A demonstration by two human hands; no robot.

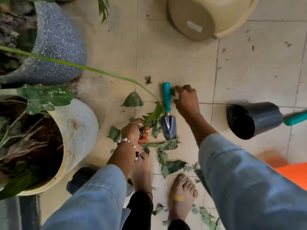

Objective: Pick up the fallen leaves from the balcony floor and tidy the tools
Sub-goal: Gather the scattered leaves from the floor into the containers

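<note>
Fallen green leaves (167, 145) lie scattered over the beige tiled floor (182, 63) around my bare feet. My left hand (133, 131), with a bead bracelet on the wrist, grips a bunch of gathered leaves (152, 118). A trowel (167, 112) with a teal handle and a dark metal blade lies on the tiles between my hands. My right hand (186, 100) reaches down just right of the trowel's handle, and its fingertips touch a small leaf (173, 92) there. A second teal tool handle (296, 118) pokes out at the right.
A speckled blue planter (56, 45) and a pale planter (78, 128) with soil stand at the left. A long green stem arches over the floor. A beige tub (207, 15) sits at the top. A dark pot (252, 119) lies on its side at the right.
</note>
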